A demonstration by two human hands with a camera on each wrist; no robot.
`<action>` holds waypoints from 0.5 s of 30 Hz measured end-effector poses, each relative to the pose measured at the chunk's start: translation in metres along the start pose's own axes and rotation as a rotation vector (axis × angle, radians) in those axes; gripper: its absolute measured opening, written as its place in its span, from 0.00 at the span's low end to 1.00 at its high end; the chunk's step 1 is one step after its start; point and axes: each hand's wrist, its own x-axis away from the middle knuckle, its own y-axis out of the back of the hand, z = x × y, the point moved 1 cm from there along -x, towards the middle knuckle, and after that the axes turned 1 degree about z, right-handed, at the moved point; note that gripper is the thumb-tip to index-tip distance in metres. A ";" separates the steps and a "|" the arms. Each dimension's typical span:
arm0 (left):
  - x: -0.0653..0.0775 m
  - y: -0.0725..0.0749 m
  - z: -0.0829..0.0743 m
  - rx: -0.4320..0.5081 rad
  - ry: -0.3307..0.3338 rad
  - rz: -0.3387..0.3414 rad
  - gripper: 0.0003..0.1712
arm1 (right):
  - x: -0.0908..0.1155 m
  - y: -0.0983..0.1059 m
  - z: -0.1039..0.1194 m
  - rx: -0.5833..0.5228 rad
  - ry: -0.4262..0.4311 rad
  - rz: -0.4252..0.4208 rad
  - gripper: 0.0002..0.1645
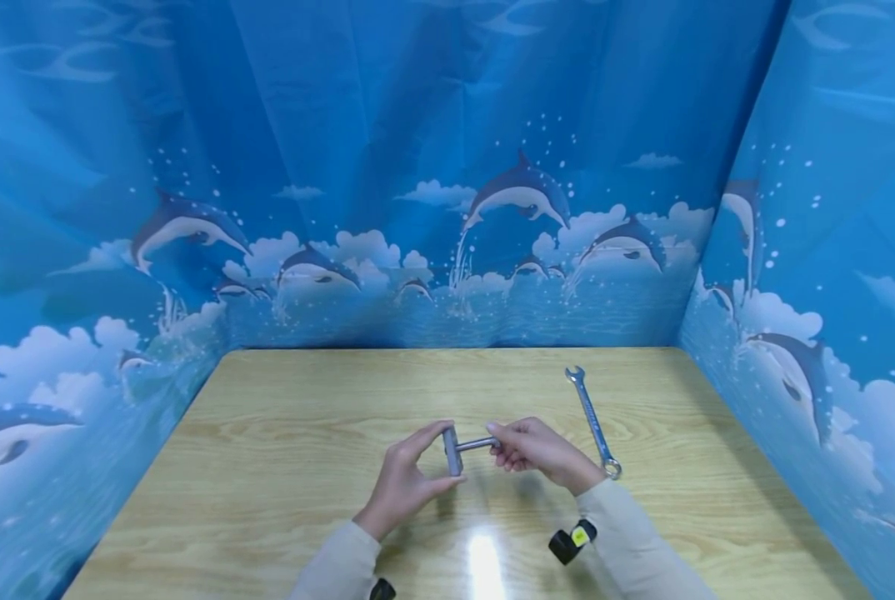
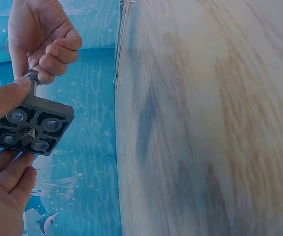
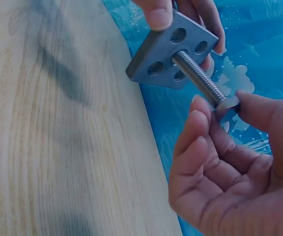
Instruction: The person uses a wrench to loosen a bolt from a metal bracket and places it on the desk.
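Observation:
My left hand (image 1: pixel 408 473) grips a square grey metal plate (image 3: pixel 165 49) by its edges, thumb on one side and fingers on the other. Several round holes pierce the plate near its corners. A threaded bolt (image 3: pixel 199 77) passes through the centre, and its tip pokes out of the ribbed underside in the left wrist view. My right hand (image 1: pixel 541 450) pinches the bolt's hex head (image 3: pixel 227 108) between thumb and forefinger, the other fingers curled. Plate and bolt are held above the wooden table (image 1: pixel 282 433). Just beyond the right hand lies a combination wrench (image 1: pixel 593 421).
Blue curtains (image 1: pixel 387 100) printed with dolphins and clouds stand behind the table and along both sides. A black wrist camera (image 1: pixel 565 546) sits on the right sleeve. Light glares off the table's front part.

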 end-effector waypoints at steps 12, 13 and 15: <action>0.001 -0.001 0.001 0.002 0.028 0.002 0.44 | 0.006 0.004 0.005 0.034 0.088 -0.087 0.21; 0.001 -0.001 0.001 0.003 0.031 0.003 0.44 | 0.006 0.004 0.005 0.032 0.085 -0.090 0.21; 0.001 -0.001 0.001 0.006 0.034 0.004 0.44 | 0.007 0.004 0.005 0.027 0.080 -0.098 0.20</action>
